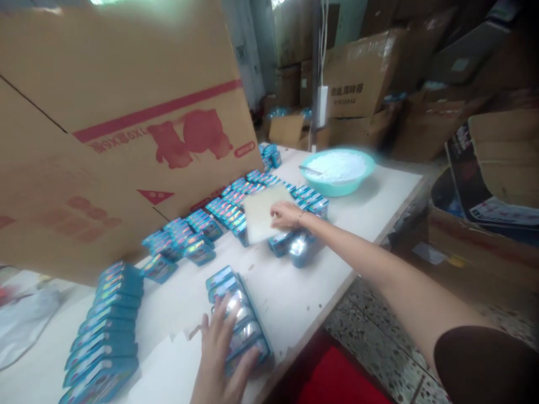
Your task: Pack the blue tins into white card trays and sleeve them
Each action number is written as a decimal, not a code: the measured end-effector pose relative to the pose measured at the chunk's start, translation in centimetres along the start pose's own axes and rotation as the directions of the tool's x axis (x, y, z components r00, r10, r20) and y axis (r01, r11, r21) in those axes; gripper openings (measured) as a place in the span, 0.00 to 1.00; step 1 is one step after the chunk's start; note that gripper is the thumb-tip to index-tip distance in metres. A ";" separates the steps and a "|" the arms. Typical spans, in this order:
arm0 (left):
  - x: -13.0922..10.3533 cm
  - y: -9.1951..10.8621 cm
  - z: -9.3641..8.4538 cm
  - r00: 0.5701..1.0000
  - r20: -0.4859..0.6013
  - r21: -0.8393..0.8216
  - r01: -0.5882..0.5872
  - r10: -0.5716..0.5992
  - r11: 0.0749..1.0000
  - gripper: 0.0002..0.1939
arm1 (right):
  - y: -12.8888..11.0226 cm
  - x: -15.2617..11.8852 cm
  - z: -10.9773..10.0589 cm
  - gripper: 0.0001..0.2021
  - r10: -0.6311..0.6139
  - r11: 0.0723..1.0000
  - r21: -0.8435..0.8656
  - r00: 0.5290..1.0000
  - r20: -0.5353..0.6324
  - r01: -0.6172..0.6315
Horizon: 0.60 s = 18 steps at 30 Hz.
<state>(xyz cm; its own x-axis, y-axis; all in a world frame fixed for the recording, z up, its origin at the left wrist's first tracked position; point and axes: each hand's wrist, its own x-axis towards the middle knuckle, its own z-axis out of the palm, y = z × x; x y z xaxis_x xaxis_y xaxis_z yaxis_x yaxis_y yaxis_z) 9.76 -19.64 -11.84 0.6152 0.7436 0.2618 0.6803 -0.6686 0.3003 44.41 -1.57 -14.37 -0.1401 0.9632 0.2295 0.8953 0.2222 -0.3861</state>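
My right hand (287, 216) reaches out across the table, its fingers bunched on a pale, cream-coloured square board (259, 209). That board lies over several small blue boxes, and how the fingertips grip it is partly hidden. Close to me, my left hand (225, 342) rests with spread fingers on a short row of shiny blue boxes (222, 276). White paper (166, 373) lies on the table beside my left wrist.
A long row of blue boxes (112, 322) stands at the left, with more boxes (227, 210) along a large cardboard carton (126, 123). A turquoise basin (337, 188) of white material, with a utensil in it, sits on the white table (393, 182). Cartons (357, 84) fill the background.
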 end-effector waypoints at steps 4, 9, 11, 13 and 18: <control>0.8 0.8 1.0 1.000 0.014 -0.097 -0.015 0.016 0.995 0.30 | 2.7 2.2 1.8 0.08 -0.044 0.999 0.032 0.993 0.108 0.040; 2.5 1.6 1.9 0.997 0.058 -0.221 0.058 -0.046 0.973 0.26 | 3.0 2.9 2.8 0.05 -0.053 0.997 0.061 0.994 0.096 0.047; 3.4 1.9 1.7 0.992 0.123 -0.288 0.073 -0.038 0.955 0.26 | 3.0 3.4 2.8 0.05 -0.033 0.997 0.067 0.995 0.089 0.027; 4.8 2.2 1.7 0.975 0.212 -0.381 0.152 -0.074 0.912 0.26 | 3.0 3.9 2.5 0.05 -0.005 0.997 0.075 0.996 0.085 -0.001; 12.1 3.0 2.6 0.878 0.264 -0.756 0.446 -0.400 0.479 0.30 | 0.6 4.1 -0.2 0.06 0.086 0.990 0.116 0.996 -0.012 -0.084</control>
<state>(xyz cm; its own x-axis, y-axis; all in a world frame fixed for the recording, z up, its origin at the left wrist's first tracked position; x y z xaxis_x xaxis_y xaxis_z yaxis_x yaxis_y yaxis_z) 20.28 -12.67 -10.19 0.3728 0.9184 -0.1327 0.2986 0.0166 0.9542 44.44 2.43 -13.49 -0.0577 0.9767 0.2065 0.8489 0.1569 -0.5047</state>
